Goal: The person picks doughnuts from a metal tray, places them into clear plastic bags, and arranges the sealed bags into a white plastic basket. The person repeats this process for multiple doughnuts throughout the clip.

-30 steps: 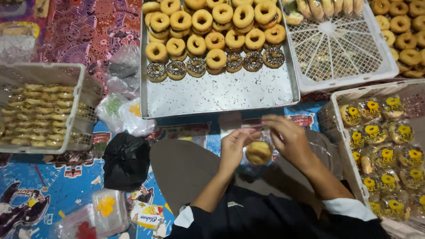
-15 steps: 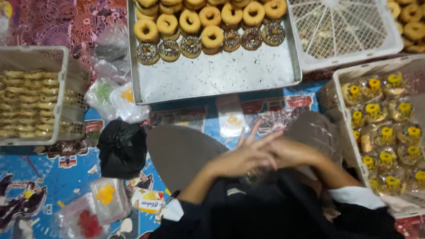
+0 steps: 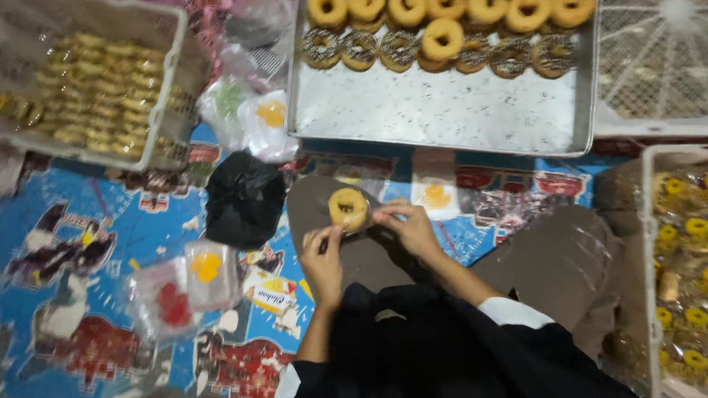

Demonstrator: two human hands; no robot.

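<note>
hands meet over a single glazed doughnut (image 3: 348, 208) that sits low on the person's lap, seemingly inside a clear plastic wrapper. the left hand (image 3: 323, 261) has its fingers curled narrow, pinching what looks like the wrapper's edge just below the doughnut; the right hand (image 3: 408, 225) pinches the other side, thumb and forefinger closed on the film beside the ring. by the look of it the step in hand is bagging or sealing this one piece, and the next move calls for a firm pull or fold on thin film without crushing the glaze. the wrapper itself is hard to make out against the brown cloth. the metal tray (image 3: 446, 113) of doughnuts ahead is cut off at the top, and the crate of packed doughnuts (image 3: 700, 245) runs off the right edge.
</note>
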